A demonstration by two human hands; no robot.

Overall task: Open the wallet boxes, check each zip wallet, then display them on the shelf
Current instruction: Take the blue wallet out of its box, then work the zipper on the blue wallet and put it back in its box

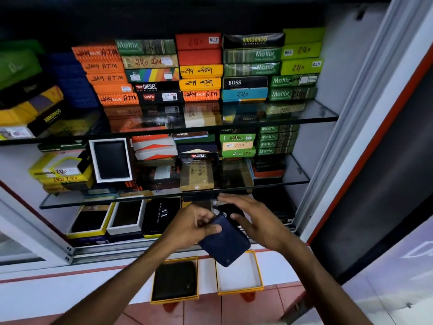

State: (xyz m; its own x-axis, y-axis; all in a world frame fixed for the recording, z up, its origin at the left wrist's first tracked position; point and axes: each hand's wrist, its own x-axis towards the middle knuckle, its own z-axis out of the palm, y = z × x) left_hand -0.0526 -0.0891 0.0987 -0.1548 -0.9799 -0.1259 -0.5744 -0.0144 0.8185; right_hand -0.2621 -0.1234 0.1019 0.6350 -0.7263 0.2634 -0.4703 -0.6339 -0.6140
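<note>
Navy wallet (225,242), pinched by one corner in the grip of the left hand (194,226), right hand (254,219) flat and merely touching, could slip past the empty box (239,277).

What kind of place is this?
Probably a small shop selling wallets. Glass shelves hold stacks of branded wallet boxes, many with handwritten prices, and open boxes display wallets. The left hand holds a navy wallet over an empty box.
</note>
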